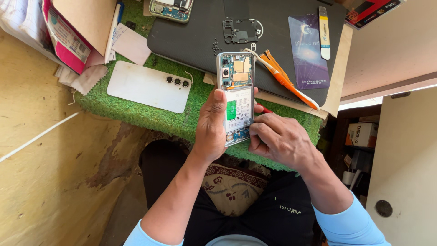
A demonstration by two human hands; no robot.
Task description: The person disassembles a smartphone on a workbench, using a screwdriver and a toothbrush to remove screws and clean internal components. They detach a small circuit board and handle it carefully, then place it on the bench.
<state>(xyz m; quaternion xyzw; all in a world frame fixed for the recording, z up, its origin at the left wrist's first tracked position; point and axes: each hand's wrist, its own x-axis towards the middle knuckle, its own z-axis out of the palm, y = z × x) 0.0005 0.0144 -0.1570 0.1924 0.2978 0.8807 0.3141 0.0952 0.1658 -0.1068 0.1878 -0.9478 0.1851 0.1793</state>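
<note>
Left of the grip, a smooth white back cover (148, 86) lies on shaggy green turf (136, 109). The left hand (210, 125) wraps closed around the opened phone (236, 95), thumb on its green-labelled battery. The right hand (277, 139) pinches a red-handled tool (263, 109) against the phone's lower edge. Farther right, an orange toothbrush (284, 79) lies beside a glossy purple card (308, 50).

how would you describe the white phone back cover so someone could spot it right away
Start at the green turf mat under the work. On its left part, apart from both hands, lies the white back cover, flat and rectangular. Three dark camera rings in a row near its right end set it apart from the opened phone.
</note>
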